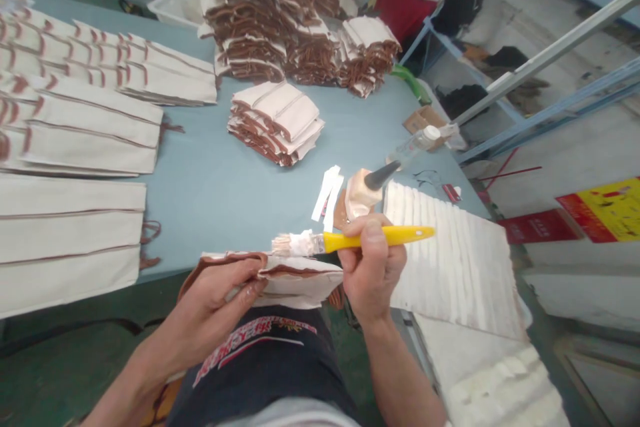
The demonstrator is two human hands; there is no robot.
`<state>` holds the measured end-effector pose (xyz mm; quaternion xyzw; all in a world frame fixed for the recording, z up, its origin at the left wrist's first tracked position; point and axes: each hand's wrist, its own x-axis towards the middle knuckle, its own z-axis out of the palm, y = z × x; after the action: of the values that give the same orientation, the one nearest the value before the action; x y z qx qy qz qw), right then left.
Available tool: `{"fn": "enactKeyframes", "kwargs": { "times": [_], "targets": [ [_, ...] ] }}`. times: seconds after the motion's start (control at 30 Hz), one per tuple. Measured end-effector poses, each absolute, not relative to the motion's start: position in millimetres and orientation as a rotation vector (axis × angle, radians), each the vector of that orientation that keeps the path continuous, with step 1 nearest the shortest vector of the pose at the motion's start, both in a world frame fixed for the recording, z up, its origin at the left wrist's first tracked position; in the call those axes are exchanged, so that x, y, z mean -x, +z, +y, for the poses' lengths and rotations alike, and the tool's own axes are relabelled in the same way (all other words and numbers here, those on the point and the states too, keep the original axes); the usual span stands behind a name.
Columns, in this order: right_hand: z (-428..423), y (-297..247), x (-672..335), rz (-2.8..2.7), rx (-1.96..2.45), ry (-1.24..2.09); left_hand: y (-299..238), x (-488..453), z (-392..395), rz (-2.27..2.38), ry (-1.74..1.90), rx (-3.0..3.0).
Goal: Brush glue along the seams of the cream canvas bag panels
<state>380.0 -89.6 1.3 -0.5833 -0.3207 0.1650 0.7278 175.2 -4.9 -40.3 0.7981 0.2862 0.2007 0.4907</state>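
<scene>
My right hand [373,263] is closed round the yellow handle of a brush [345,239]. White stuff coats the ferrule and bristles, which point left over the upper edge of a folded cream fabric piece with brown trim [300,287]. Pinched along that edge, the fabric is held by my left hand [225,290] at the table's front edge, above my lap. Just beyond the right hand stands a small pale glue container [363,193] with a dark cone-shaped nozzle or handle sticking out. White strips [329,193] lie beside it.
Overlapping cream panels [70,227] cover the table's left side. A small stack of folded pieces [275,120] sits mid-table, with taller brown-and-cream piles [270,20] behind. Rows of white fabric [450,260] lie at right, near a clear bottle [415,147] and blue shelving [550,100].
</scene>
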Motion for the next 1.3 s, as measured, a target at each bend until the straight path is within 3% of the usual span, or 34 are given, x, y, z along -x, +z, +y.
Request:
{"fn": "enactKeyframes", "kwargs": {
  "times": [0.27, 0.47, 0.97, 1.3],
  "targets": [
    [-99.1, -12.3, -367.4, -0.691, 1.340, 0.573, -47.0, -174.1, -7.4, 0.638, 0.498, -2.064],
    [-90.7, -8.8, -376.0, -0.603, 1.324, 0.520, -48.9, -177.3, -5.8, 0.624, 0.536, -2.068],
    [-63.8, -33.6, -386.3, -0.240, 1.246, 1.015, -53.6, -183.7, -0.2, 0.632, 0.576, -2.018],
    [-68.2, -37.7, -377.8, -0.117, 1.272, 0.884, -41.6, -193.2, 0.3, 0.723, 0.485, -1.761]
  ]
}}
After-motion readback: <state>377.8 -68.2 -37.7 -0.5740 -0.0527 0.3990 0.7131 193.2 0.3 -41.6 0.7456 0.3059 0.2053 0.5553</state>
